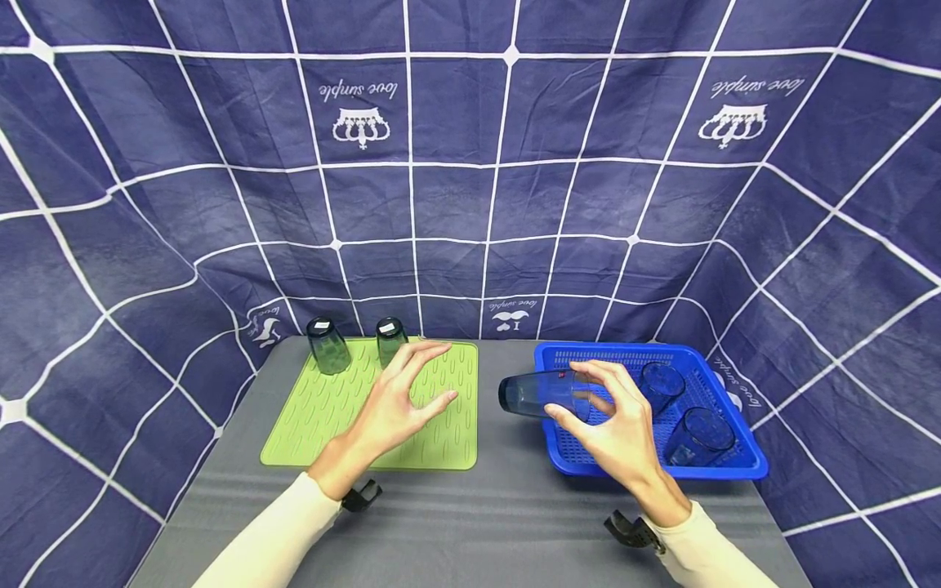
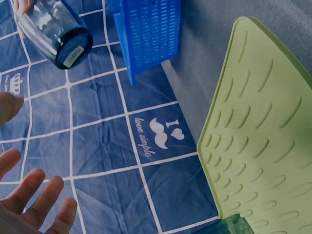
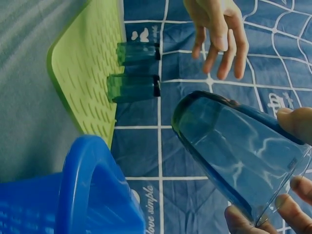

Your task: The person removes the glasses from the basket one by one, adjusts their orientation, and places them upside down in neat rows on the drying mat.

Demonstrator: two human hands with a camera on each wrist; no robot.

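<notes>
My right hand (image 1: 621, 429) grips a blue-tinted drinking glass (image 1: 532, 394) by its rim end, thumb on one side and fingers on the other. The glass lies tilted on its side in the air, its thick base toward the left, over the basket's left edge. In the right wrist view the same glass (image 3: 234, 151) fills the lower right. My left hand (image 1: 400, 400) is raised over the green drying mat (image 1: 316, 437), fingers and thumb spread apart with nothing between them. Two glasses, a left one (image 1: 328, 347) and a right one (image 1: 390, 339), stand upside down at the mat's back.
A blue plastic basket (image 1: 569, 465) sits at the right of the grey table (image 1: 507, 523). Inside it are two more glasses, one toward the back (image 1: 662, 384) and one in front (image 1: 700, 439). A dark blue checked cloth (image 1: 456, 204) hangs behind and along both sides.
</notes>
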